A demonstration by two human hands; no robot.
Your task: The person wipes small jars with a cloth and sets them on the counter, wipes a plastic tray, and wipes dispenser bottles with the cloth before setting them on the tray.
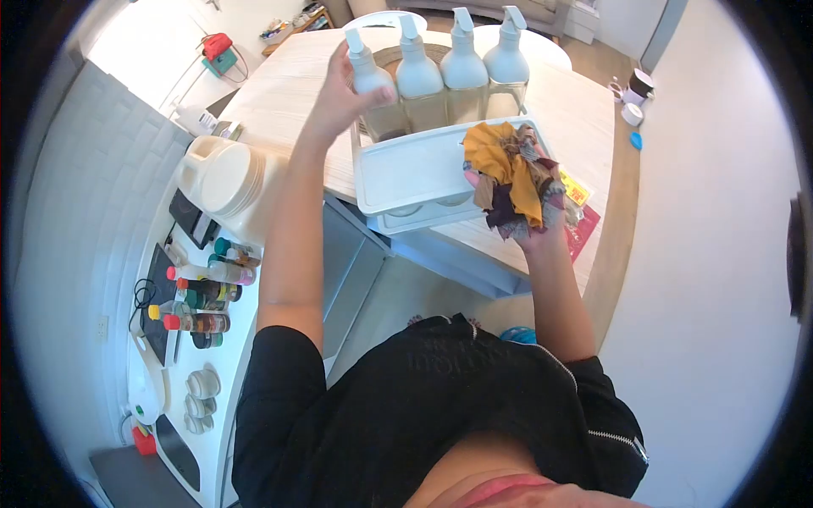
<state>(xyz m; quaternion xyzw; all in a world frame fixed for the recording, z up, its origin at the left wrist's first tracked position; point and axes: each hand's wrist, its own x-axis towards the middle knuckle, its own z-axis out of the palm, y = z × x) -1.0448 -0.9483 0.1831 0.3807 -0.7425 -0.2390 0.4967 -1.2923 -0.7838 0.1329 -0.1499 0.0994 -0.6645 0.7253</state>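
Note:
Several pale blue-topped dispenser bottles (pixel 421 85) with clear lower bodies stand in a row at the back of a white lidded tray (pixel 415 173). My left hand (pixel 343 102) is wrapped round the leftmost dispenser bottle (pixel 373 80), fingers behind it and thumb across its front. In my right hand (pixel 542 229) is a crumpled bunch of cloth rags (pixel 517 182), mustard yellow, dark purple and patterned, held over the tray's right end. The rags cover most of the fingers of that hand.
The tray rests on a light wooden table (pixel 279 85). Left of it are a large cream jug (pixel 222 178), sauce bottles (pixel 203 322) and small jars (pixel 201 385) on a white counter. A red card (pixel 583 234) and yellow packet (pixel 576 188) lie to the right.

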